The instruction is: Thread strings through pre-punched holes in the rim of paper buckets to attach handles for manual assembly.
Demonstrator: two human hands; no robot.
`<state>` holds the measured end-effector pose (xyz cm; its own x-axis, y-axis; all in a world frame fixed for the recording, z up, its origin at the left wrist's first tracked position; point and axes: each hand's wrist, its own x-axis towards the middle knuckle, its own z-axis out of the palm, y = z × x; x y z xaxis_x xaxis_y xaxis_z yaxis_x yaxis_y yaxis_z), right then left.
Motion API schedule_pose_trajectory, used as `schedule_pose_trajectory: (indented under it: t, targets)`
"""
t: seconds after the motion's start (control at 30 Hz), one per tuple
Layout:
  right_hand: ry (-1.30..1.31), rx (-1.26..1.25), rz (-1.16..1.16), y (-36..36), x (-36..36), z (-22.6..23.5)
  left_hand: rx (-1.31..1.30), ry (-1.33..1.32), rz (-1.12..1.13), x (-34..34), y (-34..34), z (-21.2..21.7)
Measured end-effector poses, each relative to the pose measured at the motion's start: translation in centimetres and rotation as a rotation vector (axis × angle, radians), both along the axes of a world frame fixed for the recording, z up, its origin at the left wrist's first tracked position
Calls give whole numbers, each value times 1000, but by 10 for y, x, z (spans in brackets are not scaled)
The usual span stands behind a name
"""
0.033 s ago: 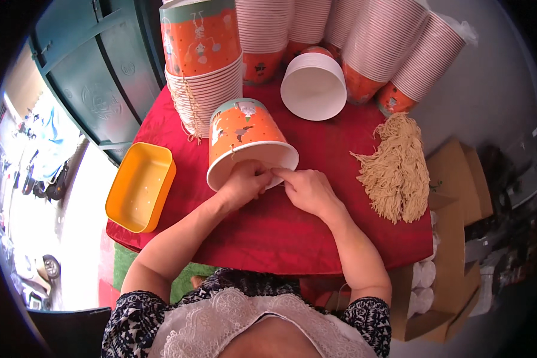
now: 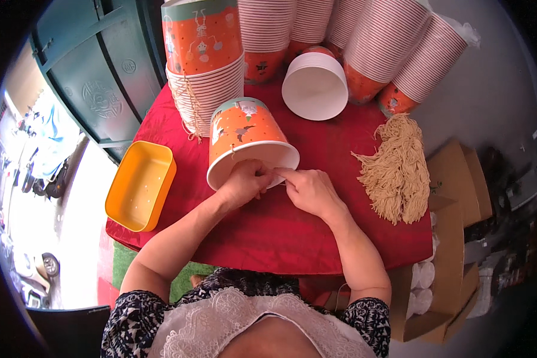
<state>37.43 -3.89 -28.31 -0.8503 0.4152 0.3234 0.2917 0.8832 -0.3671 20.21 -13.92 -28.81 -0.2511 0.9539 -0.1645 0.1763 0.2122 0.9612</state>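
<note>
An orange paper bucket with printed figures lies tipped on its side, its white-rimmed mouth facing me. My left hand reaches into the mouth at the lower rim, fingers curled in a pinch. From the right, my right hand meets it at the rim with closed fingertips. A thin pale strand shows beside the fingertips, but what each hand pinches is mostly hidden. A short piece of string pokes out near the bucket's upper left rim. The bundle of beige strings lies farther right.
On the red tablecloth stand a yellow basket at left and a tall stack of buckets behind it, strings hanging down. Another bucket lies tipped at the back, before several wrapped stacks. A cardboard box is at right.
</note>
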Motion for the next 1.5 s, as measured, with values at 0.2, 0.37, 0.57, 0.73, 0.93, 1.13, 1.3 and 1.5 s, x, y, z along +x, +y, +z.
schedule_pose_trajectory:
  t: [0.2, 0.37, 0.57, 0.73, 0.93, 1.13, 1.3, 1.5]
  targets:
    - [349, 244, 152, -16, 1, 36, 67, 18, -105, -4, -5, -12]
    - [366, 469, 358, -44, -10, 44, 469, 329, -122, -1, -1, -23]
    - [490, 501, 696, -87, -15, 32, 231, 307, -72, 2, -8, -11]
    - [583, 327, 380, -65, -3, 19, 291, 323, -99, 0, -7, -14]
    - [315, 59, -136, -31, -13, -6, 370, 345, -68, -7, -6, -24]
    - [345, 25, -149, -14, -14, -9, 277, 67, -32, -1, -3, -17]
    - [444, -75, -12, -10, -17, -13, 300, 87, -14, -1, 0, -23]
    - [399, -84, -12, -10, -19, -18, 269, 189, -6, -1, 0, -18]
